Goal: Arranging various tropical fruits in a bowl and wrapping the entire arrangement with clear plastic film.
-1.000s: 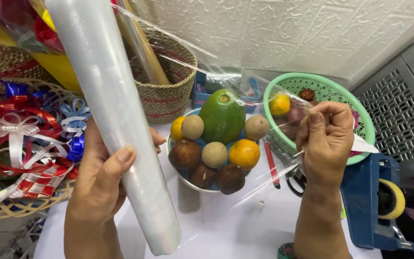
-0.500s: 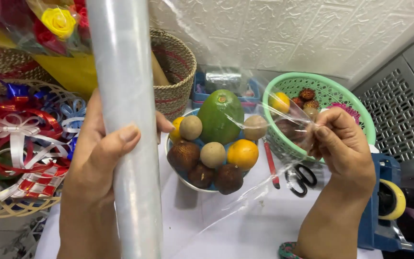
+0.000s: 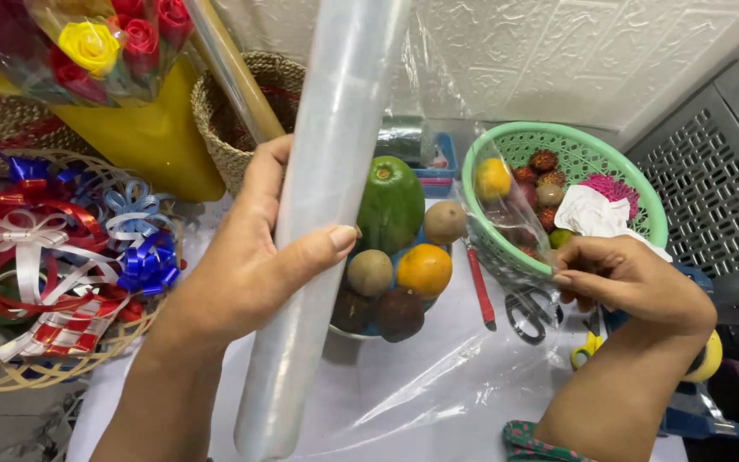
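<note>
My left hand grips a long roll of clear plastic wrap, held nearly upright in front of me. My right hand pinches the free edge of the clear film, which stretches from the roll across and over a bowl of fruit. The bowl holds a green papaya, an orange, brown round fruits and dark ones. It stands on the white table between my hands, partly hidden by the roll.
A green plastic basket with small fruit and white paper stands at the right. Scissors and a red pen lie beside the bowl. Ribbon bows fill a flat basket at the left; a woven basket stands behind.
The roll has swung from tilted to nearly upright and shifted right. My right hand has dropped lower and nearer to me, drawing the film down over the fruit.
</note>
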